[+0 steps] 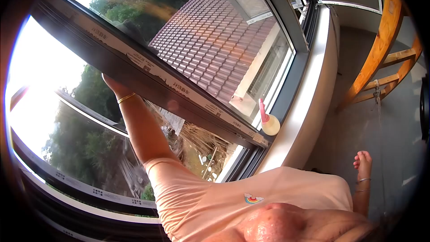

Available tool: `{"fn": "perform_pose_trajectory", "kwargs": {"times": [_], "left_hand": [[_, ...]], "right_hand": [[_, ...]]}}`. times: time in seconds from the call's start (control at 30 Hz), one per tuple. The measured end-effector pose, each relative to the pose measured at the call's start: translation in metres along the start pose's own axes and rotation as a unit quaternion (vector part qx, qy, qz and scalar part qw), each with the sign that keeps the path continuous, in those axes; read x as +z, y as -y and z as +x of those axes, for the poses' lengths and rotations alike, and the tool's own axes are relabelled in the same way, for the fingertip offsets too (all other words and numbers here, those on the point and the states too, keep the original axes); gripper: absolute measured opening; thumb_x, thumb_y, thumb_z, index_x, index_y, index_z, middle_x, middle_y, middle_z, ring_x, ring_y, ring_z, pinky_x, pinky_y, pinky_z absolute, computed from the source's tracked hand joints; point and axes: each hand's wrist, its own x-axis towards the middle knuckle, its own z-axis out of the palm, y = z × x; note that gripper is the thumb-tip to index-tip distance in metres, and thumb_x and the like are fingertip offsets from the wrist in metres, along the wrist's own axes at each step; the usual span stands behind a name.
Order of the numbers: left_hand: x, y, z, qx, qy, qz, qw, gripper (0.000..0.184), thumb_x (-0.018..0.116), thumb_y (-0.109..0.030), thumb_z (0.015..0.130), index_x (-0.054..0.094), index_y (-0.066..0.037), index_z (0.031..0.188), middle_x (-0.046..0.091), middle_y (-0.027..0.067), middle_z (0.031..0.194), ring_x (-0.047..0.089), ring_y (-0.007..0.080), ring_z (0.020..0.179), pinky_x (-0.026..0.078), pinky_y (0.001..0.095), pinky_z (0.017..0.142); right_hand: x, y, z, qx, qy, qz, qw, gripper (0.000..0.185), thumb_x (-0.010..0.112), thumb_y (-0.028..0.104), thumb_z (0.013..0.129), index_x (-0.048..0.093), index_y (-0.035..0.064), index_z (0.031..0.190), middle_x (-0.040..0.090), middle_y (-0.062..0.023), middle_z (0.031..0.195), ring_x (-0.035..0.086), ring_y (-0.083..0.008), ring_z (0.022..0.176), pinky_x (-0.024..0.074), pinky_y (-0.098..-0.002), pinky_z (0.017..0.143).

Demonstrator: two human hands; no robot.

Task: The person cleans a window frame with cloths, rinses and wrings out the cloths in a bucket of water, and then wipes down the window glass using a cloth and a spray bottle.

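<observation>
My left arm stretches out beside the dark window frame (156, 74), and my left hand (112, 84) is at the frame's far side. The frame hides its fingers, so I cannot tell whether it is open or closed. A gold band circles that wrist. Low at the right, my right hand (363, 159) hangs away from the window with its fingers curled in and nothing visible in them. A spray bottle (270, 125) with a pink nozzle and a pale yellowish body stands at the window's bottom corner, by the white sill (298, 118).
A wooden ladder (374, 54) stands at the upper right on the grey floor (345, 130). Outside the glass are a tiled roof (210, 40), trees and debris on the ground below. Another window panel (89, 130) is at the left.
</observation>
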Motion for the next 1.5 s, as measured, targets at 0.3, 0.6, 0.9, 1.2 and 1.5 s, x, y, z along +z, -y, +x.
{"fn": "perform_pose_trajectory", "kwargs": {"times": [0.3, 0.6, 0.9, 1.2, 1.5], "left_hand": [[0.003, 0.022, -0.016, 0.040, -0.183, 0.027, 0.982, 0.039, 0.050, -0.029, 0.097, 0.059, 0.000, 0.121, 0.065, 0.0144, 0.115, 0.064, 0.0277, 0.102, 0.052, 0.0408, 0.092], [-0.017, 0.149, -0.174, -0.112, -0.382, 0.081, 0.914, 0.040, 0.051, -0.029, 0.096, 0.058, 0.001, 0.122, 0.065, 0.0142, 0.116, 0.064, 0.0279, 0.103, 0.052, 0.0406, 0.092], [-0.041, 0.317, -0.305, -0.419, -0.314, 0.309, 0.794, 0.040, 0.051, -0.028, 0.096, 0.057, 0.001, 0.123, 0.064, 0.0140, 0.118, 0.064, 0.0281, 0.104, 0.053, 0.0405, 0.092], [-0.042, 0.384, -0.345, -0.504, -0.196, 0.463, 0.702, 0.040, 0.051, -0.027, 0.096, 0.056, 0.001, 0.125, 0.064, 0.0138, 0.120, 0.063, 0.0283, 0.105, 0.053, 0.0403, 0.092], [-0.020, 0.239, -0.390, -0.293, -0.394, -0.187, 0.851, 0.044, 0.053, -0.027, 0.089, 0.057, 0.000, 0.124, 0.062, 0.0143, 0.124, 0.063, 0.0301, 0.107, 0.052, 0.0404, 0.094]], "right_hand": [[-0.006, -0.014, 0.029, 0.009, -0.001, 0.006, 1.000, 0.012, 0.054, 0.022, 0.097, 0.058, 0.0122, 0.091, 0.057, 0.0029, 0.073, 0.049, -0.0046, 0.051, 0.0391, -0.0198, 0.046], [0.011, -0.018, 0.055, 0.041, 0.052, -0.011, 0.998, 0.011, 0.055, 0.021, 0.096, 0.058, 0.0118, 0.090, 0.058, 0.0017, 0.073, 0.050, -0.0063, 0.052, 0.0397, -0.0206, 0.045], [0.049, -0.006, 0.042, 0.038, 0.092, -0.054, 0.994, 0.014, 0.057, 0.023, 0.096, 0.061, 0.0096, 0.093, 0.061, 0.0005, 0.077, 0.053, -0.0069, 0.059, 0.0425, -0.0213, 0.052], [0.038, -0.013, 0.019, 0.092, 0.046, -0.056, 0.993, 0.014, 0.056, 0.021, 0.096, 0.061, 0.0080, 0.094, 0.062, -0.0001, 0.079, 0.054, -0.0072, 0.060, 0.0437, -0.0214, 0.053], [0.159, 0.110, 0.018, -0.127, 0.375, -0.105, 0.912, 0.029, 0.059, 0.016, 0.095, 0.049, 0.0037, 0.119, 0.061, -0.0018, 0.088, 0.057, -0.0074, 0.069, 0.0466, -0.0211, 0.062]]}}
